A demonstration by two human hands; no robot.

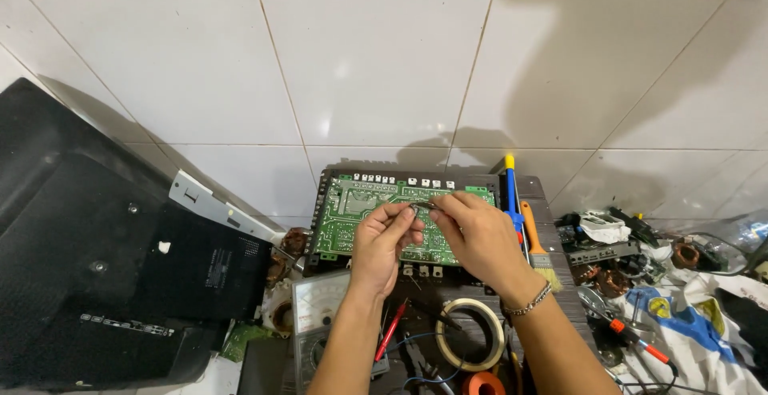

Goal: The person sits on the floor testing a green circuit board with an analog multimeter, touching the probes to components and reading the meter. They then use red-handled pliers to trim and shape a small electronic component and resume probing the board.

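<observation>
— What have you got up there?

— A thin dark wire, a short lead of some kind, held out flat above the green circuit board. Its long axis runs side to side, from one hand to the other, roughly level with the board's far edge.

— Who's got which end?

— My left hand has the left end, thumb and forefinger pressed together on it. My right hand pinches the right end the same way, fingers closed tight. So the wire bridges the gap between the two pinches. (It's so fine I can't tell whether it's bare or sleeved.)

— Which hand is nearer?

— Neither, really; both are on it, one at each tip. The middle of it sits just left of my right fingertips, with the left hand curled up from below and the right coming over from the side.

— And under all that?

— The board sits in its black frame against the white tile wall. Just right of my right hand lie a blue-and-yellow screwdriver and an orange-handled brush, both pointing away from me. Nearer me, on the tabletop: an analogue meter, a red probe and a roll of tape. A black panel leans at the far left.
</observation>
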